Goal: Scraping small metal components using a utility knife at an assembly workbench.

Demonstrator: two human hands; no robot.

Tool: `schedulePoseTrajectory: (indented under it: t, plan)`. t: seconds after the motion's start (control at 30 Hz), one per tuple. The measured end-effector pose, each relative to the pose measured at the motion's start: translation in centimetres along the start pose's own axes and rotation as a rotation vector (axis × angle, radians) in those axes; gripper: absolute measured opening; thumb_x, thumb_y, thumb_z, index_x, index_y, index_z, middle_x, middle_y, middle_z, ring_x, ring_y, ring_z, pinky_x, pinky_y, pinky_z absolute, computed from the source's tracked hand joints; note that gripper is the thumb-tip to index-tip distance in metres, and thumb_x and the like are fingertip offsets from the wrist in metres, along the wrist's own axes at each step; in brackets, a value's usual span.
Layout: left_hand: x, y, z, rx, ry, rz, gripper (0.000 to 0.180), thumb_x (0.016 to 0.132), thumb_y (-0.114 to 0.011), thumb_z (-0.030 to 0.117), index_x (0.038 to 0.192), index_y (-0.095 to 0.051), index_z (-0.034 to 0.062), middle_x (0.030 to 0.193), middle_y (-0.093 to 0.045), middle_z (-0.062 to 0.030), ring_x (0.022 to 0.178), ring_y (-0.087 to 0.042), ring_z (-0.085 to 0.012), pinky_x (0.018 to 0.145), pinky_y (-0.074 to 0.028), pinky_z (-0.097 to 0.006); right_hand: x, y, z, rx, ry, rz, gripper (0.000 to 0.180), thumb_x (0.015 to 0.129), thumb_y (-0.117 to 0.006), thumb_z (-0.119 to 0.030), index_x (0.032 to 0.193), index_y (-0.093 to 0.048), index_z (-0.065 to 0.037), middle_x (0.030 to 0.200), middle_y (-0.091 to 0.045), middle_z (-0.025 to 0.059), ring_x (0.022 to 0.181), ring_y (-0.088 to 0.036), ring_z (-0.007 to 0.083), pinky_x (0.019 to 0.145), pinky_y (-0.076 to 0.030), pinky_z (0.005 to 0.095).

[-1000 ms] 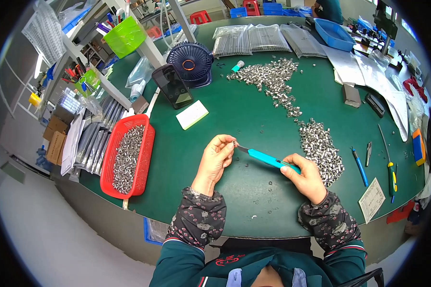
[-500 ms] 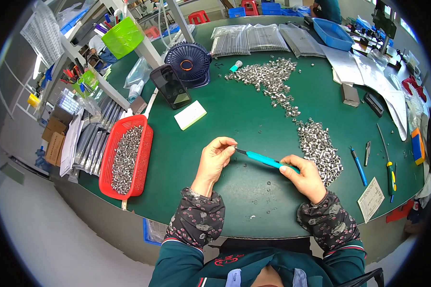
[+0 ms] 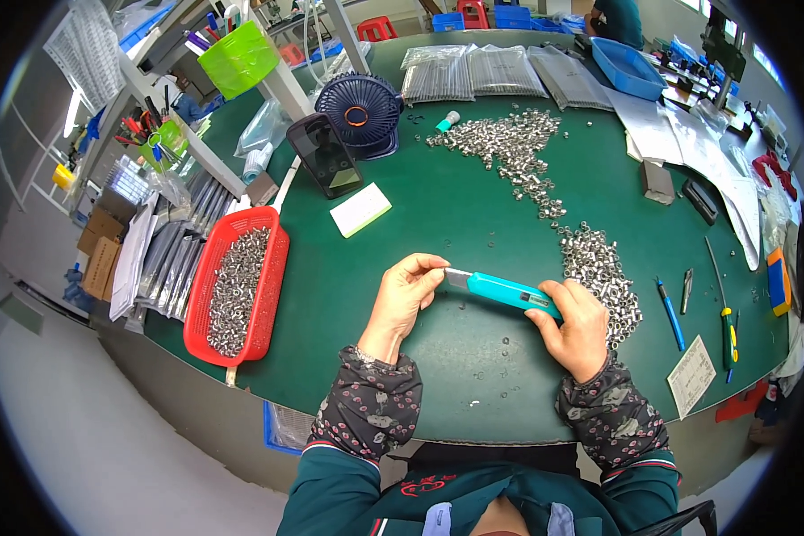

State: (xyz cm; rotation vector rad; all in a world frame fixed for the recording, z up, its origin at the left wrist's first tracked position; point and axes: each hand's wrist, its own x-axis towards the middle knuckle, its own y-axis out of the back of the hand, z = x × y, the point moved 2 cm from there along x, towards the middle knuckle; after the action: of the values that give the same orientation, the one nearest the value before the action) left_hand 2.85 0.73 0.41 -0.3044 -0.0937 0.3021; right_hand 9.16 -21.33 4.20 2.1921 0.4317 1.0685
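Note:
A turquoise box cutter [image 3: 507, 292] is gripped at its back end by my right hand [image 3: 579, 329], its blade [image 3: 456, 278] extended to the left. My left hand [image 3: 405, 297] is closed in a pinch right at the blade's tip; whatever sits between thumb and forefinger is too small and hidden to name. Just beyond my right hand lies a pile of small metal ring-shaped parts [image 3: 594, 263]. A second, larger pile of the same kind of parts [image 3: 509, 147] spreads farther back on the green table [image 3: 402, 223].
A red basket [image 3: 280, 277] filled with small metal parts stands at the left. Behind it are a phone [image 3: 323, 156], a fan [image 3: 359, 112] and a paper pad [image 3: 361, 210]. At the right lie a blue pen-like tool [image 3: 670, 313], a screwdriver [image 3: 729, 335] and a printed card [image 3: 692, 375].
The box cutter has rolled in my right hand, so its broad side and blade face now show. My left hand keeps its pinch at the blade tip. The whole view has shifted slightly.

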Motion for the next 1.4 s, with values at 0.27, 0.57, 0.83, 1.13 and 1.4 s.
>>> schedulePoseTrajectory:
  t: [0.27, 0.57, 0.83, 1.13, 1.4]
  plan:
    - [0.4, 0.1, 0.2, -0.102, 0.006, 0.132, 0.011, 0.081, -0.054, 0.010, 0.089, -0.052, 0.0032, 0.077, -0.052, -0.0028, 0.055, -0.042, -0.0045, 0.042, -0.033, -0.015, 0.1, 0.0, 1.0, -0.172, -0.021, 0.000, 0.029, 0.060, -0.066, -0.008, 0.085, -0.052, -0.004, 0.069, -0.047, 0.0089, 0.062, -0.049, 0.0256, 0.052, -0.039, 0.0347]
    - [0.5, 0.3, 0.8, -0.113, -0.005, 0.123, 0.012, 0.082, -0.050, 0.007, 0.094, -0.051, 0.0043, 0.082, -0.053, -0.0037, 0.059, -0.044, -0.0035, 0.041, -0.032, -0.013, 0.9, 0.3, 0.5, -0.129, -0.030, 0.027, 0.029, 0.062, -0.064, -0.007, 0.090, -0.054, -0.005, 0.070, -0.047, 0.0096, 0.065, -0.050, 0.0261, 0.054, -0.040, 0.0351]
    - [-0.1, 0.0, -0.2, -0.223, 0.035, 0.099, 0.014, 0.087, -0.045, 0.017, 0.091, -0.051, 0.0059, 0.069, -0.044, 0.0019, 0.055, -0.040, -0.0025, 0.041, -0.031, -0.014, -0.3, 0.4, -0.2, 0.105, -0.096, 0.041, 0.023, 0.063, -0.065, -0.008, 0.083, -0.054, -0.004, 0.065, -0.049, 0.0107, 0.057, -0.050, 0.0273, 0.051, -0.039, 0.0343]
    - [0.1, -0.3, 0.6, -0.154, -0.008, 0.156, 0.012, 0.085, -0.048, 0.014, 0.095, -0.049, 0.0076, 0.076, -0.053, -0.0025, 0.056, -0.043, -0.0034, 0.041, -0.033, -0.014, -0.3, 0.0, -0.1, 0.125, -0.122, 0.003, 0.023, 0.064, -0.065, -0.010, 0.083, -0.054, -0.003, 0.064, -0.051, 0.0107, 0.055, -0.051, 0.0261, 0.049, -0.039, 0.0335]
    - [0.3, 0.0, 0.2, -0.212, 0.025, 0.104, 0.011, 0.085, -0.049, 0.014, 0.092, -0.051, 0.0055, 0.075, -0.051, -0.0013, 0.056, -0.041, -0.0029, 0.041, -0.033, -0.013, -0.3, -0.6, 0.4, 0.366, -0.324, -0.190, 0.021, 0.070, -0.063, -0.017, 0.085, -0.055, -0.004, 0.068, -0.055, 0.0110, 0.054, -0.052, 0.0212, 0.049, -0.040, 0.0288]
